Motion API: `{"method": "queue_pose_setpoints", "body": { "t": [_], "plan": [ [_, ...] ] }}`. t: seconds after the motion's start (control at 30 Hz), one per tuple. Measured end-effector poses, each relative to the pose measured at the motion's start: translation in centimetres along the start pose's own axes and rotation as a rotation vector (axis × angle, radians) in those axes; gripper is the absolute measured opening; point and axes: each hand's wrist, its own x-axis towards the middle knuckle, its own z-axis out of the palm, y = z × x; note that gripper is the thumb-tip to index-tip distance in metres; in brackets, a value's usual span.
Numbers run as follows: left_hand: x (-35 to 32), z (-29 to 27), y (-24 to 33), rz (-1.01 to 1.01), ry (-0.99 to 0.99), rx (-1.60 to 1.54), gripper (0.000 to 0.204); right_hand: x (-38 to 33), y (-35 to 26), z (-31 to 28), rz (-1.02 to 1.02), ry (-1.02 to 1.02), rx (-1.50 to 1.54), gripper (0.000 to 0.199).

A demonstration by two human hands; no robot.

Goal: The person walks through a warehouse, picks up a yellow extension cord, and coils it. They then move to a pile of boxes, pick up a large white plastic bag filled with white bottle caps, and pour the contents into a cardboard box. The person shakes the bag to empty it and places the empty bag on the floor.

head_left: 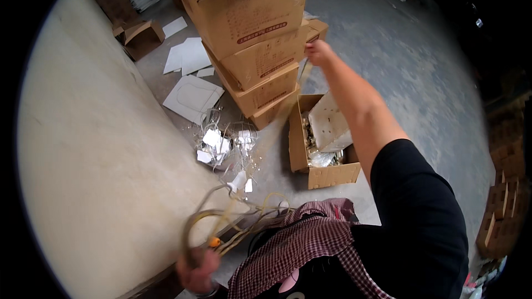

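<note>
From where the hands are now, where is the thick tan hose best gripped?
Probably on the outer bend of the hose, just beyond the left hand, coming from above: that curve arches out uncovered, while farther right it runs in among thinner yellowish cords that might get caught up too.

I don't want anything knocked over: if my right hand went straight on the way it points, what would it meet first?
Probably the right side of the stacked cardboard boxes: your right hand points up and left toward them, though depth is unclear.

Tan cord looped; gry strand approx. vert.
</note>
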Motion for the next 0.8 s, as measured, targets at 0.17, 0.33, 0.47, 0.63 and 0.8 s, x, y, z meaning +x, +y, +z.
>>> {"method": "queue_pose_setpoints", "body": {
  "t": [0.17,0.33,0.47,0.63,0.8],
  "plan": [
    [1.9,6.8,-7.1,-0.236,-0.053,0.328,0.023,-2.9,-8.3,-9.8,-0.036,-0.036,-0.085,0.013],
    [2.6,14.0,-14.1,-0.287,0.117,0.385,0.032,-2.3,-13.2,-21.5,0.015,-0.038,0.433,0.016],
    [3.5,22.3,-22.2,-0.245,0.241,0.308,0.024,-5.1,-17.1,-24.8,0.049,-0.201,0.477,0.014],
    [4.4,34.8,-33.9,-0.059,0.323,0.202,0.026,-5.9,-23.2,-32.4,0.113,-0.343,0.386,0.024],
    [5.0,43.6,-39.5,-0.204,0.39,0.205,0.026,-1.6,-24.9,-37.9,0.163,-0.481,0.379,0.028]
  ]
}}
